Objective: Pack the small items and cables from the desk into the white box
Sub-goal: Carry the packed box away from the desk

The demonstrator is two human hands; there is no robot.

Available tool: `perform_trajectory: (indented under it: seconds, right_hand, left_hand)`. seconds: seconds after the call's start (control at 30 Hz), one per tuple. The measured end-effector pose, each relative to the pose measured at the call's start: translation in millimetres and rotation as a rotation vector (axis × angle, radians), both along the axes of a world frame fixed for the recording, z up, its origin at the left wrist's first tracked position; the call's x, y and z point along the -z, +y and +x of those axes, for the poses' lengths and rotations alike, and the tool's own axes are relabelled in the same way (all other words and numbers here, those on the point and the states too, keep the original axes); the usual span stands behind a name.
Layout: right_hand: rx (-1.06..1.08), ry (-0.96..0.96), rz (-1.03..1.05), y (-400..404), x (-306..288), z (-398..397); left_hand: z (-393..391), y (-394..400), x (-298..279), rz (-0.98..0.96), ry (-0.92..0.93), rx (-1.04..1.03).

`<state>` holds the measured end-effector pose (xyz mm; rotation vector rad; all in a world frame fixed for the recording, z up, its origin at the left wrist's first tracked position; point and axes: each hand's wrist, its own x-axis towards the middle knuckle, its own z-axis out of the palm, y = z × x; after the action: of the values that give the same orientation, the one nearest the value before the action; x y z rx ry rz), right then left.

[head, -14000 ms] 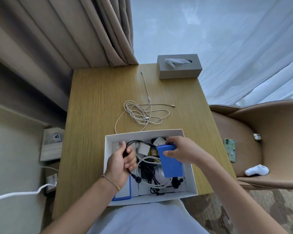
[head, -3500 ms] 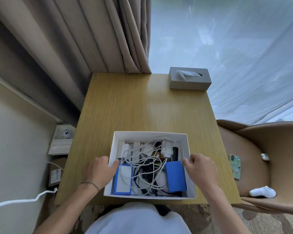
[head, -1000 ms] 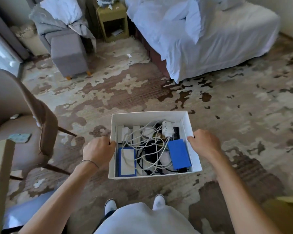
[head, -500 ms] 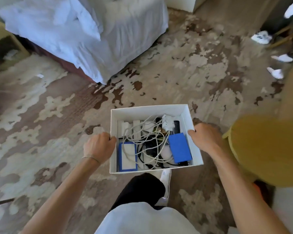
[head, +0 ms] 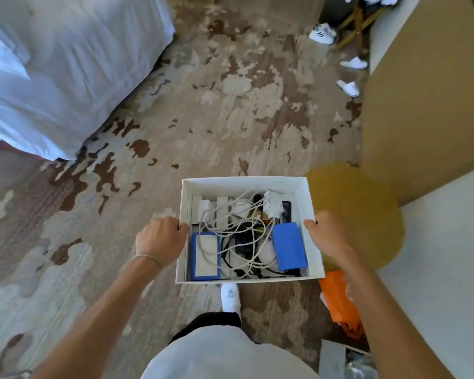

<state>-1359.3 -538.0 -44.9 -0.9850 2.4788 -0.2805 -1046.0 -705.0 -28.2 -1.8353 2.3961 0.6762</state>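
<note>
Now off the desk and carried across the room: white box (head: 246, 184), lower centre of the frame, packed and held level above the patterned carpet (head: 230, 105). Gripped at both side walls, left hand (head: 159, 243) curled over the left rim, right hand (head: 327, 236) closed on the right rim, box squarely between them. Inside, tangled white cables (head: 230, 214), a blue case (head: 288, 246) against the right wall, a blue-edged pack (head: 205, 255) at lower left, a black comb (head: 286, 212) toward the upper right. Compared with half a second back, slightly further along, bed (head: 52, 77) sliding to upper left, round yellow table (head: 367, 214) just right of the box. Packing apparently finished; only setting down left.
</note>
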Motion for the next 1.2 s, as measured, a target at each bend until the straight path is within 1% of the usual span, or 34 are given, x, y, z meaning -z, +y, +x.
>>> perform_trajectory:
  seconds: [0.17, 0.33, 0.47, 0.7, 0.97, 1.2]
  right_hand:
    - [0.123, -0.066, -0.011, 31, -3, -68]
    - [0.226, -0.044, -0.002, 59, -6, -127]
    - [0.26, 0.025, 0.076, 75, -2, -177]
    - [0.246, 0.071, 0.159, 89, 31, -277]
    - [0.186, 0.073, 0.199, 84, 94, -376]
    - [0.156, 0.062, 0.243, 78, 150, -432]
  left_hand:
    - [-86, 1, -3, -0.012, -0.004, 0.128]
    - [-165, 9, 1, 0.026, -0.036, 0.215]
    - [-230, 16, 18, 0.036, -0.073, 0.24]
    - [-336, 32, 48, 0.062, -0.136, 0.257]
    - [-429, 26, 116, 0.05, -0.181, 0.292]
    - [-481, 19, 186, 0.088, -0.246, 0.307]
